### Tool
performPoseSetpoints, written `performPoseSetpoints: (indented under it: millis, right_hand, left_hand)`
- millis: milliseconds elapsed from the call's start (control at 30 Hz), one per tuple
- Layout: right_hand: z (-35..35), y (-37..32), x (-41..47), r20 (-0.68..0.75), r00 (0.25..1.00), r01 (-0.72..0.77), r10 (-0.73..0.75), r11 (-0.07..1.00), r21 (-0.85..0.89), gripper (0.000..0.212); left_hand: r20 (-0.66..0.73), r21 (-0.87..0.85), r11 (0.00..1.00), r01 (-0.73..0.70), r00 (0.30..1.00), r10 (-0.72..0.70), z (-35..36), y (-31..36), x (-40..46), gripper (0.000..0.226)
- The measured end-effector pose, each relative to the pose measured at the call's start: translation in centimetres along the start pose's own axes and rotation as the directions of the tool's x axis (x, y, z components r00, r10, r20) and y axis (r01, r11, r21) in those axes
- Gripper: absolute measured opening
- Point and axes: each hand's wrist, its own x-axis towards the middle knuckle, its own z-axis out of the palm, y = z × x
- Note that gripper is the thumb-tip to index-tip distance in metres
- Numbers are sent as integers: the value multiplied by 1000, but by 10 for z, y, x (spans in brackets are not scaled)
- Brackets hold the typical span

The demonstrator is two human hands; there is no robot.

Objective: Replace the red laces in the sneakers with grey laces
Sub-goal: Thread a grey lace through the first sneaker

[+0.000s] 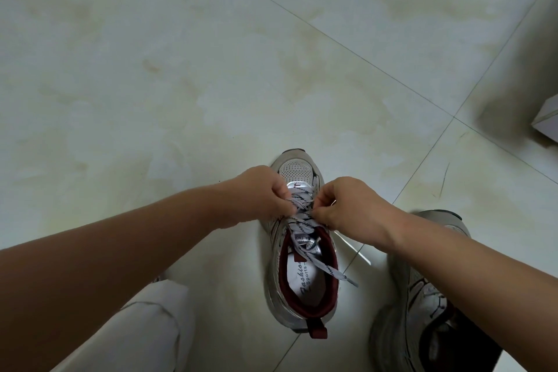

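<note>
Both hands (305, 202) pinch laces (302, 214) over sneaker (297, 251).

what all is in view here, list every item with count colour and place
sneaker being laced: 1, silver-white with maroon lining, centre floor
grey lace: 1, pale grey with dark marks, threaded in that sneaker, ends trailing over its opening
second sneaker: 1, grey-white, lower right, partly hidden by the right forearm
floor: pale tiles with thin dark joints
box corner: 1, white, right edge
knee: 1, light trousers, lower left
left hand: pinches the lace
right hand: pinches the lace
</note>
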Motion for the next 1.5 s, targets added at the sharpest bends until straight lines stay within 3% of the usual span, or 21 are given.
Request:
performPoseSetpoints:
  millis: [67,133,200,267,333,433,500,600,767,867,1000,1100,1167,1233,1267,1333,1367,1433,1500]
  right_hand:
    - [0,0,0,14,1000,8,-8,1000,-9,25]
    - [1,0,0,20,1000,16,-16,1000,-6,22]
    - [2,-2,-1,21,1000,24,-24,1000,-10,22]
    - [3,-4,-1,13,999,37,-37,999,-32,18]
    - [4,-5,0,-11,999,44,-44,998,-35,13]
    - [4,-4,1,-18,999,42,-43,999,-20,19]
    - [4,-3,3,-3,999,43,-43,999,-34,27]
    - [4,-4,5,23,999,35,-34,998,-43,32]
    - [6,-3,6,28,1000,8,-8,1000,16,32]
    - [6,-3,7,38,999,6,-7,1000,21,35]
    - [6,4,8,106,994,2,-20,985,171,35]
    - [4,15,6,163,986,-40,-33,906,422,36]
    - [4,18,7,151,988,-48,-26,884,465,33]
    - [4,13,9,92,996,-14,-17,943,333,26]
    - [4,9,9,63,998,18,-29,984,180,27]
    - [6,-1,9,24,996,88,-85,990,-115,29]
    - [7,-5,9,15,993,114,-113,981,-160,29]
    - [8,-4,10,34,993,113,-111,993,-42,30]
    - [7,4,8,79,995,33,-56,964,265,32]
  left_hand:
    - [-255,166,984,-63,961,105,10,-5,-2,19]
    - [-431,409,893,-187,823,370,21,-8,-8,21]
    - [-370,605,734,-309,707,603,27,-11,-15,9]
    - [-277,681,642,-353,687,672,29,-15,-16,5]
    - [-280,605,707,-365,734,619,28,-15,-16,11]
    - [-363,235,921,-309,852,378,20,-14,-18,9]
    - [-356,115,968,-222,901,249,16,-14,-15,10]
    - [-260,157,975,-160,945,197,11,-10,-10,30]
    - [-75,169,978,-120,988,134,0,0,-7,19]
    - [-24,-48,998,-39,999,38,-4,-1,-7,19]
    - [68,-395,910,124,992,-106,-1,-6,-9,23]
    - [30,-405,908,110,994,-107,3,-10,-10,20]
    - [-14,-350,935,57,998,-66,5,-11,-12,15]
    - [-72,-325,946,18,996,-43,7,-11,-13,14]
    - [-90,-331,944,15,995,-47,8,-12,-14,13]
    - [-105,-318,948,10,993,-45,11,-11,-14,15]
    - [-119,-272,962,2,992,-36,12,-10,-14,16]
    - [-157,-177,984,-15,987,-13,15,-9,-16,16]
    - [-176,-172,985,3,984,-34,17,-11,-17,15]
